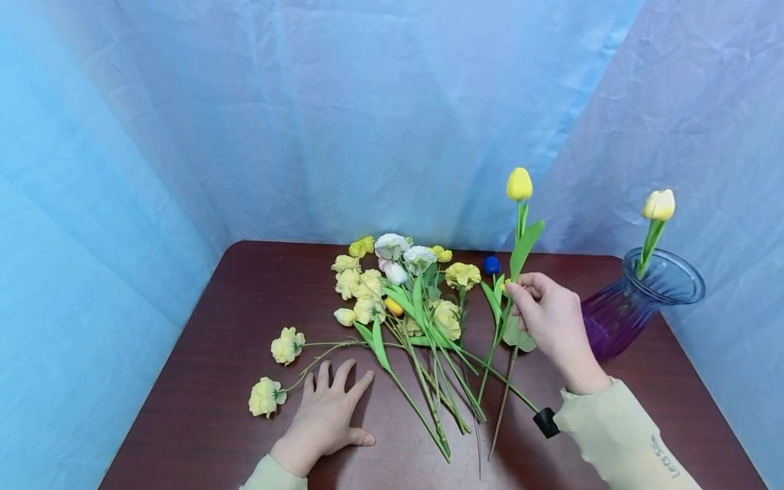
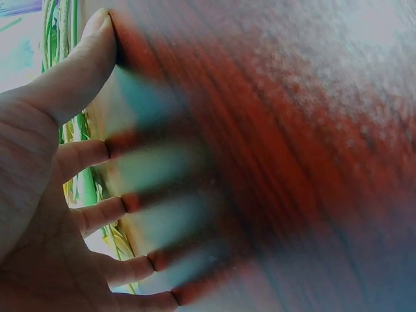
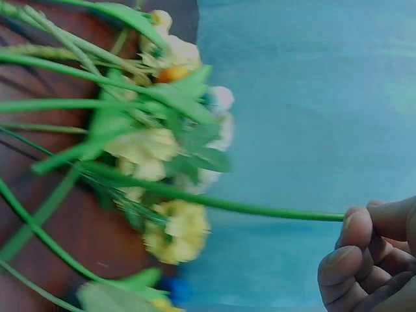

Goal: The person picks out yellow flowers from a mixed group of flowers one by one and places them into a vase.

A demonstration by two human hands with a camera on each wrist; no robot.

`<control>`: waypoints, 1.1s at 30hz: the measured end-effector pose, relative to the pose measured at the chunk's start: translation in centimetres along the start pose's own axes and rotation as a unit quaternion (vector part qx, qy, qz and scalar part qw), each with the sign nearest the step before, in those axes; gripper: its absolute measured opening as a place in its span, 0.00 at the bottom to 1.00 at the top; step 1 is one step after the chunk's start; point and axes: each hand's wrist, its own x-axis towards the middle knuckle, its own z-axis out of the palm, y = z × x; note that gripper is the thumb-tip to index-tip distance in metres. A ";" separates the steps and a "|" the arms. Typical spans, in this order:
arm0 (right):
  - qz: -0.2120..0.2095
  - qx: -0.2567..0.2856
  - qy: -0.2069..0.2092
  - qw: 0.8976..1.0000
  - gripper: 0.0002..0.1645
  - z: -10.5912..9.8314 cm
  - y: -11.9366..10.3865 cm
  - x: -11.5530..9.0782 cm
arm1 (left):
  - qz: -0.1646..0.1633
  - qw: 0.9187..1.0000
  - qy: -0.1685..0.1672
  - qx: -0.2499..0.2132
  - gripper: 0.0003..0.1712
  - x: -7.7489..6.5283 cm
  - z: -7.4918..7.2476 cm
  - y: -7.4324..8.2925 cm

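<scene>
The left hand [image 1: 329, 416] is palm down, thumb and fingers spread apart. The right hand [image 1: 556, 325] is raised higher, thumb and forefinger pinching, the other fingers curled inward.

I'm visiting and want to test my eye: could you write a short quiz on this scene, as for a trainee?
1. What does the right hand hold?
2. True or false: the left hand grips a flower.
3. How many blooms rise from the glass vase: (a) none, (b) one, (c) three?

Key:
1. A yellow tulip.
2. False; its fingers are spread on the table.
3. b, a pale tulip.
</scene>
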 end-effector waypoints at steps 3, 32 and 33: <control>-0.071 -0.046 0.029 0.996 0.14 -0.7 -0.8 0.3 | 0.001 1.000 -0.001 0.001 0.59 0.0 0.0 0.1; -0.422 -0.275 0.241 0.830 0.14 -5.0 -3.1 1.4 | 0.008 1.000 0.012 -0.002 0.59 -0.3 0.1 0.0; -0.414 -0.277 0.242 0.833 0.14 -5.3 -2.7 1.5 | 0.008 1.000 0.012 -0.003 0.59 -0.3 0.1 -0.1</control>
